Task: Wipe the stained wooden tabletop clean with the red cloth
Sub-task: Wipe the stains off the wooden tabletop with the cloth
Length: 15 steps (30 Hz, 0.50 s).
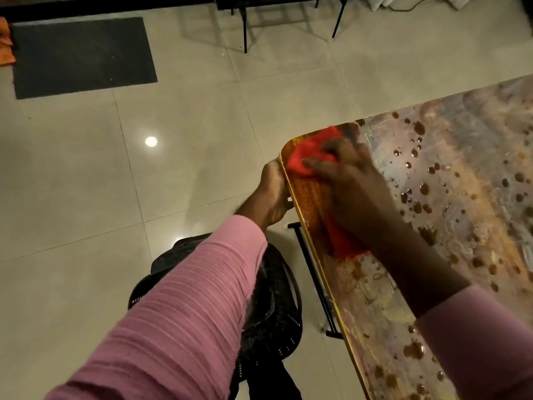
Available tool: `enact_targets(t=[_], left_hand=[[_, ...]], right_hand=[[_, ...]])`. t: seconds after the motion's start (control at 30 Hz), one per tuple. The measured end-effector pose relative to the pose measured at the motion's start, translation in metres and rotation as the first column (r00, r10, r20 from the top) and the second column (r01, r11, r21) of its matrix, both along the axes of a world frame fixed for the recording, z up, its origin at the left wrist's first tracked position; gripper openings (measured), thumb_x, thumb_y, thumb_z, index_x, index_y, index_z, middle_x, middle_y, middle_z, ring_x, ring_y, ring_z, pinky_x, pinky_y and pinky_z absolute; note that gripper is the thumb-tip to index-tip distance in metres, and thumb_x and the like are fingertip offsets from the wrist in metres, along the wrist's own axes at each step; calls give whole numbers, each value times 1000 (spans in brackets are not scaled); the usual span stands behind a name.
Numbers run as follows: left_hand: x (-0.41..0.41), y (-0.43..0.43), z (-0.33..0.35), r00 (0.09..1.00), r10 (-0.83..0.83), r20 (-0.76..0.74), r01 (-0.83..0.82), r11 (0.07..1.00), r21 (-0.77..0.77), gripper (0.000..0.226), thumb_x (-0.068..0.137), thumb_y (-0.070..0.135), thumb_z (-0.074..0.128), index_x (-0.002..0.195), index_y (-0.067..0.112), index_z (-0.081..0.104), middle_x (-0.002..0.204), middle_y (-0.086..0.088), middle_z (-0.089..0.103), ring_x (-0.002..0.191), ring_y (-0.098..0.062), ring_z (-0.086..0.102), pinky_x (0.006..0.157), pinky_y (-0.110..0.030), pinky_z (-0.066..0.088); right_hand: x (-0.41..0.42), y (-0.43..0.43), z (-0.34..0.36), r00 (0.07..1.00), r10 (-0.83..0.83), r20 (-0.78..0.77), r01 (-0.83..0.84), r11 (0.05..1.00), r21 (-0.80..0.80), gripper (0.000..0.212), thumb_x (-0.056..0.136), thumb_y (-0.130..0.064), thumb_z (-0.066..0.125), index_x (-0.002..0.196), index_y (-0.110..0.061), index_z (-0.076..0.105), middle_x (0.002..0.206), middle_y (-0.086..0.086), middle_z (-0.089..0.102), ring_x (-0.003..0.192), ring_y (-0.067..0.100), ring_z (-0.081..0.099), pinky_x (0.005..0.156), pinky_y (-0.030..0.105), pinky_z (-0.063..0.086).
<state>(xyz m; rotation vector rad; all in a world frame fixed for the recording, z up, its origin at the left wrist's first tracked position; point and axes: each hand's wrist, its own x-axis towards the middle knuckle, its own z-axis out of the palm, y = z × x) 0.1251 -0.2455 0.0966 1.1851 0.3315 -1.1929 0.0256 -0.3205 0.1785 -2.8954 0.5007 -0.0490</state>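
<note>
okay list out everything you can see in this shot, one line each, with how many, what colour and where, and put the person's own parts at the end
tabletop: one, wood with brown stains and droplets, right side
red cloth: one, red, near the table's corner, under the right hand
chair: one, black mesh, beside the table
mat: one, dark grey, on the floor upper left
floor: pale beige tiles, glossy
left hand: gripping the table edge
right hand: pressing on the cloth
sleeves: two, pink
</note>
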Motion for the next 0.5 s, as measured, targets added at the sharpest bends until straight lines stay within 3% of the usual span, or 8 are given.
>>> enact_targets(t=[0.03, 0.1, 0.17, 0.27, 0.33, 0.4, 0.5], left_hand=[[-4, -1, 4, 999, -13, 37, 11, 999, 33, 49, 100, 34, 26, 118, 8, 64, 113, -16, 67, 113, -37, 61, 101, -50, 47], [-6, -4, 5, 995, 20, 98, -29, 995, 96, 40, 100, 29, 25, 91, 15, 61, 88, -9, 65, 89, -26, 67, 83, -35, 54], [-4, -5, 5, 985, 103, 136, -121, 983, 134, 31, 98, 24, 25, 83, 18, 51, 79, -11, 51, 78, -23, 55, 73, -34, 48], [-4, -2, 0, 973, 133, 191, -160, 978, 133, 33, 97, 31, 26, 105, 11, 52, 99, -16, 53, 94, -28, 52, 90, -43, 48], [-8, 2, 4, 925, 98, 367, -203, 944, 260, 44, 103, 35, 24, 122, 6, 51, 99, -7, 58, 97, -26, 52, 82, -34, 43], [-16, 4, 13, 850, 61, 522, -243, 927, 287, 44, 106, 38, 21, 130, 11, 45, 109, -6, 60, 99, -25, 53, 80, -30, 37], [-30, -3, 27, 841, 47, 539, -224, 937, 268, 46, 106, 41, 21, 144, 18, 32, 139, -13, 51, 118, -29, 54, 86, -31, 40]], right_hand=[[-2, -7, 0, 995, -96, 8, 96, 995, 3, 39, 90, -11, 55, 127, -22, 59, 132, 11, 46, 113, 33, 39, 83, 49, 49], [-3, -9, -1, 968, -248, 25, 248, 968, 31, 40, 90, -12, 54, 128, -23, 58, 131, 10, 45, 113, 34, 38, 84, 51, 48], [-6, 11, -4, 974, -223, 29, 222, 975, 31, 41, 88, -10, 57, 126, -24, 59, 132, 10, 45, 112, 33, 39, 85, 50, 48], [-33, 40, -5, 997, -71, 30, 69, 996, 52, 38, 85, -18, 55, 122, -25, 62, 128, 10, 48, 108, 33, 43, 79, 46, 47], [-55, 39, 1, 999, -49, 5, 48, 995, 82, 40, 85, -32, 45, 119, -23, 65, 127, 11, 50, 107, 36, 45, 77, 46, 47], [-67, 22, 4, 989, -147, -8, 147, 985, 86, 41, 84, -33, 45, 117, -22, 66, 128, 13, 50, 107, 37, 44, 79, 49, 48], [-67, 17, 3, 945, -327, -12, 327, 943, 65, 38, 86, -25, 50, 122, -25, 63, 130, 10, 46, 110, 34, 40, 83, 52, 48]])
